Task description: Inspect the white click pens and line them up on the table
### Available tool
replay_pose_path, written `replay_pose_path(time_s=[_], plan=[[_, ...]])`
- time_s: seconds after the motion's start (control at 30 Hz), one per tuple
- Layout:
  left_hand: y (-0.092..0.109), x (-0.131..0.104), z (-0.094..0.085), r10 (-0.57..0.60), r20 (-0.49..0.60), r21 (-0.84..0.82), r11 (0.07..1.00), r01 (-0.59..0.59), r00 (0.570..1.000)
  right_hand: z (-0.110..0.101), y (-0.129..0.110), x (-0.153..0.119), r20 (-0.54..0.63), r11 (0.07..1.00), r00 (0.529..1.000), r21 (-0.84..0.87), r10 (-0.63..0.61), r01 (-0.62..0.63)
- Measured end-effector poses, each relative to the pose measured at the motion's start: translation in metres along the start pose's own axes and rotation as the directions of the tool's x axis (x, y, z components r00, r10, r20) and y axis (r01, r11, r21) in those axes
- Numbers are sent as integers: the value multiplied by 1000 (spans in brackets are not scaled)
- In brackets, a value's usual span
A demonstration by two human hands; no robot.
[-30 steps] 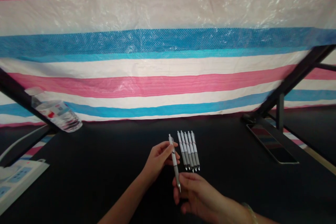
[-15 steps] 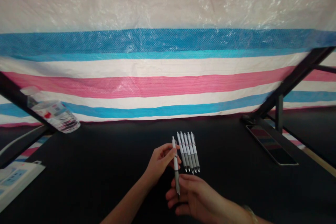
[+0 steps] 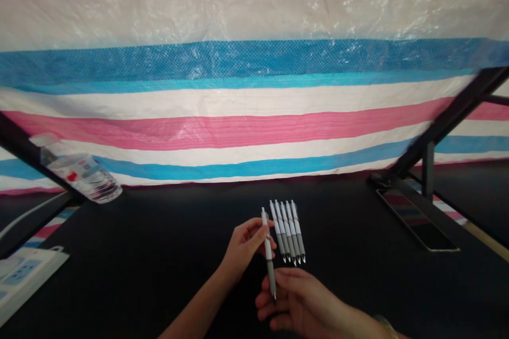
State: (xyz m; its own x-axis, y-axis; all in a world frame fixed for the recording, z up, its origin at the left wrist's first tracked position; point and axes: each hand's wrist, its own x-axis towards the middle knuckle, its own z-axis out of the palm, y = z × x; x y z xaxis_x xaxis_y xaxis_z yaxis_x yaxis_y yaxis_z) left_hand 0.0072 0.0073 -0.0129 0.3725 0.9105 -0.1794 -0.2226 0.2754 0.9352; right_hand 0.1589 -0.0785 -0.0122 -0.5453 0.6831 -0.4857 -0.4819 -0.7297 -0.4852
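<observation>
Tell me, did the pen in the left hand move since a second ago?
Yes, slightly: judged against the row of pens, the held pen has its top further right, closer to them, and its tip lower in view.

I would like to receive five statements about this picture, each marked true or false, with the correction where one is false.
1. The left hand holds a pen. True.
2. The right hand is at the white upper end of that pen. False: it is at the grey lower end.
3. Five other pens lie side by side on the black table. True.
4. The phone lies to the left of the five pens. False: it lies to their right.
5. A clear bottle is at the left of the picture. True.
</observation>
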Motion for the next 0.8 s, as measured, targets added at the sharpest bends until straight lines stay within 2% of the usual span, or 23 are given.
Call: replay_pose_path(time_s=[0.8], plan=[[-1,0,1,-16,-1,-62,998,15,1000,0,0,-2,24,999,999,-25,-44,44]])
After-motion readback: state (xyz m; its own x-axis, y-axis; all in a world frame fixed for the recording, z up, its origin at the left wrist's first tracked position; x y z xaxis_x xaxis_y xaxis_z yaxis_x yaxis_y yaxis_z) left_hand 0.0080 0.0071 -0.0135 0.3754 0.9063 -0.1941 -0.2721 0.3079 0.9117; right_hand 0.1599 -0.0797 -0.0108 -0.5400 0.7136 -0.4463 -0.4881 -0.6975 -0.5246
